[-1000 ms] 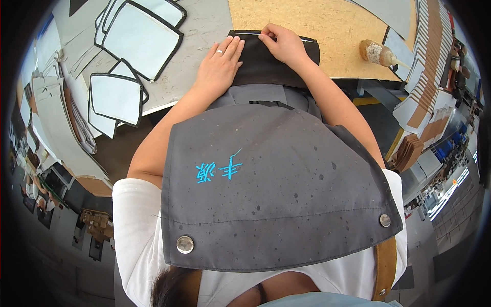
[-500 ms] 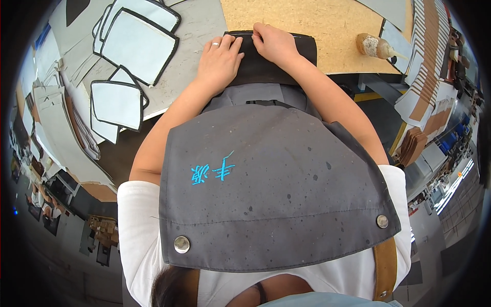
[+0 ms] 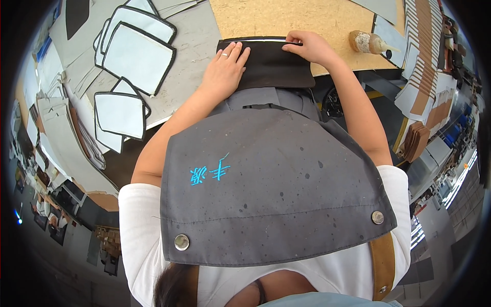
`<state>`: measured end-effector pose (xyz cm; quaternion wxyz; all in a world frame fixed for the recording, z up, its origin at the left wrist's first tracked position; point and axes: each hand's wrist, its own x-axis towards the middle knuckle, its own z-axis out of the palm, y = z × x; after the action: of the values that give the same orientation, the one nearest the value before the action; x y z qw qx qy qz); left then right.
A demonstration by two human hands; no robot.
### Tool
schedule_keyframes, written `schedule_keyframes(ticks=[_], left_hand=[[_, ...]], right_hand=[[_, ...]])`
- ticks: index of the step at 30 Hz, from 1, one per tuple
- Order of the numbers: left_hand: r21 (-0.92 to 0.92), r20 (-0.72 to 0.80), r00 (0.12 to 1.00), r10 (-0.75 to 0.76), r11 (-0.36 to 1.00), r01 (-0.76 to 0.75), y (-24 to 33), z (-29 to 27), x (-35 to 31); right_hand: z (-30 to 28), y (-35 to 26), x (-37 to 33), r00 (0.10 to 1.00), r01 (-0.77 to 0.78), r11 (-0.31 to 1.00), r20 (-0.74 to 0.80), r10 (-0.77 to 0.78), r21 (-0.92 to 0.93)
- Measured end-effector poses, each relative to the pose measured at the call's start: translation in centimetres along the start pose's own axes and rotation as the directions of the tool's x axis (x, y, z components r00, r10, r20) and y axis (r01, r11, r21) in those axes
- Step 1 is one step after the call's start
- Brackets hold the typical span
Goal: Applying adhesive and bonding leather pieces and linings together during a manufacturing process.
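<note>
A black, leather-like panel [image 3: 276, 69] lies across the near edge of the table and hangs partly over it toward my lap. Along its far edge runs a folded black border, with a thin white strip [image 3: 268, 40] showing beside it. My left hand [image 3: 224, 71], a ring on one finger, rests flat on the panel's left end with the fingers extended. At the far right corner, my right hand [image 3: 313, 48] pinches the border between thumb and forefinger.
White panels with black borders [image 3: 138, 56] overlap on the grey left part of the table, smaller ones [image 3: 120, 113] nearer me. A squeeze bottle with brownish contents [image 3: 365, 42] lies at the right on the tan board [image 3: 286, 18]. Brown strips [image 3: 424, 46] stand farther right.
My right hand has moved rightward along the far edge to the corner. My left hand has come slightly nearer and lies flatter. More of the white strip is visible.
</note>
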<state>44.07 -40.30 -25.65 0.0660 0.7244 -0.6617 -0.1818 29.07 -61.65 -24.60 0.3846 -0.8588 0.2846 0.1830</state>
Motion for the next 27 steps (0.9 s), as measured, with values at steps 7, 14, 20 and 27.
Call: schedule_keyframes(ticks=[7, 14, 20, 27], left_hand=[[0.05, 0.001, 1.0, 0.012, 0.999, -0.012, 0.3, 0.2, 0.3], [0.183, 0.012, 1.0, 0.014, 0.983, -0.016, 0.8, 0.0, 0.8], [0.224, 0.042, 0.999, -0.012, 0.975, 0.002, 1.2, -0.1, 1.2], [0.058, -0.032, 0.992, 0.125, 0.991, -0.123, 1.9, -0.6, 2.6]], right_hand=[[4.0, 2.2, -0.2, 0.966, -0.024, 0.975, -0.245, 0.079, 0.221], [4.0, 0.9, -0.3, 0.957, -0.138, 0.98, -0.235, 0.169, 0.141], [4.2, 0.1, -0.6, 0.95, -0.13, 0.988, -0.276, 0.147, 0.078], [5.2, -0.6, -0.5, 0.894, -0.054, 0.993, -0.448, 0.003, -0.101]])
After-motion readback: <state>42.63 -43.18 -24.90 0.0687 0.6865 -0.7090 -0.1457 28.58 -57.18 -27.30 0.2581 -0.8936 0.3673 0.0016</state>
